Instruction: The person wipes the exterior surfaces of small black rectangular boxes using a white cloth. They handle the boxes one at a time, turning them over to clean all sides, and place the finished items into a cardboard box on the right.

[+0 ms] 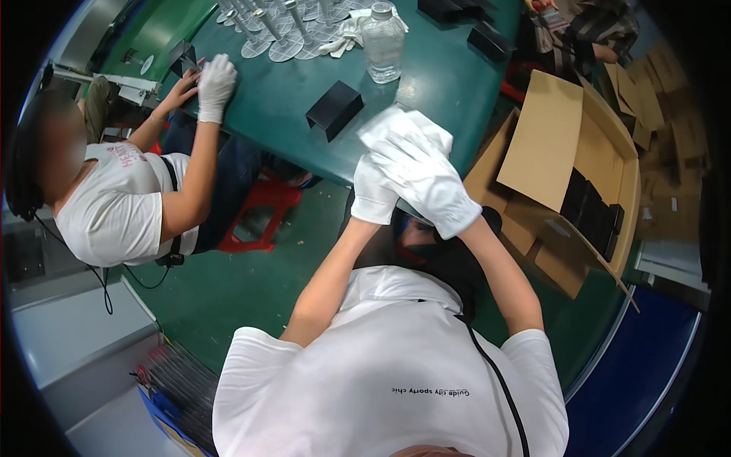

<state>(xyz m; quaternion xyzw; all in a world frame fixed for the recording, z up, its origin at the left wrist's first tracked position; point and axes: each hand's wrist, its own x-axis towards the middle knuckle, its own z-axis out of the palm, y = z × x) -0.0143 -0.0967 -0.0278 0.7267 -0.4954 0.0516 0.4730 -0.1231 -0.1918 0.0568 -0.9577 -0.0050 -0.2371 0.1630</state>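
Note:
Both my hands wear white gloves and meet at the near edge of the green table (282,129). My right hand (438,175) lies across my left hand (375,186) and covers most of its fingers. Their fingers are bent together around white, cloth-like folds (407,129), which blend with the gloves. A thin greyish edge peeks out beside the gloves; what it belongs to is hidden. Just past my hands, a black bent piece (335,109) rests on the table. Beyond them stands a clear plastic bottle (382,47).
Several clear round-based stands (285,46) crowd the far side, near a white cloth (344,38). More black pieces (489,42) lie at the far right. A co-worker (145,183) sits at left by a red stool (263,213). An open cardboard box (542,141) holds black pieces at right.

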